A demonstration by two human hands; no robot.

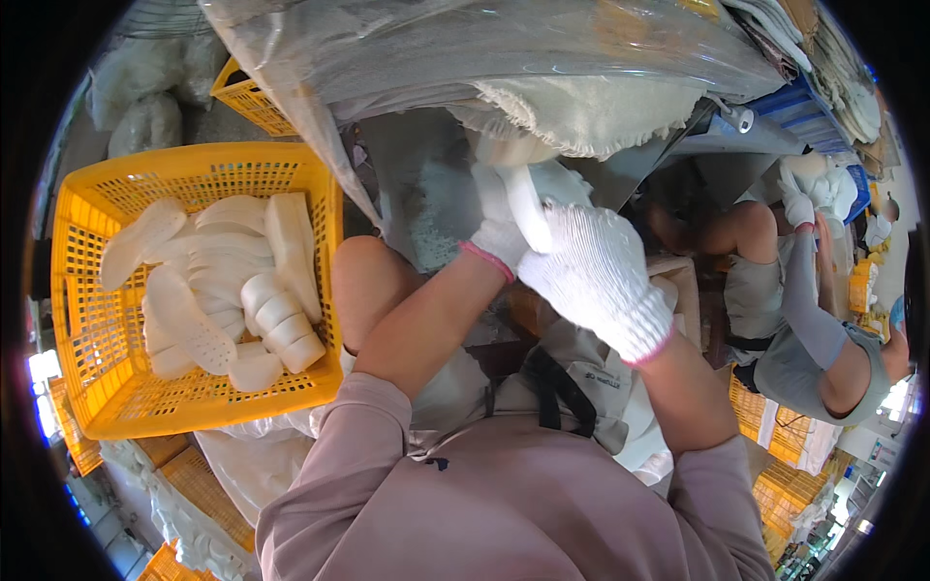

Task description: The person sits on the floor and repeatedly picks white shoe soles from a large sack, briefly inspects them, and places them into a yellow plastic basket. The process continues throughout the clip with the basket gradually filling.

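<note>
White sole [523,198] in gloved hands, yellow crate [87,290] alongside, cluttered workshop

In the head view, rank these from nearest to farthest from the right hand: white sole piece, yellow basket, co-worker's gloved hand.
1. white sole piece: held by the right hand and left hand.
2. co-worker's gloved hand: off to the right.
3. yellow basket: far left.

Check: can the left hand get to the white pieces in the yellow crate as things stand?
Probably yes. The yellow crate sits open-topped at the person's left, and nothing covers the white pieces. But the left hand is busy gripping a white piece with the right hand, so it must let go first.
</note>
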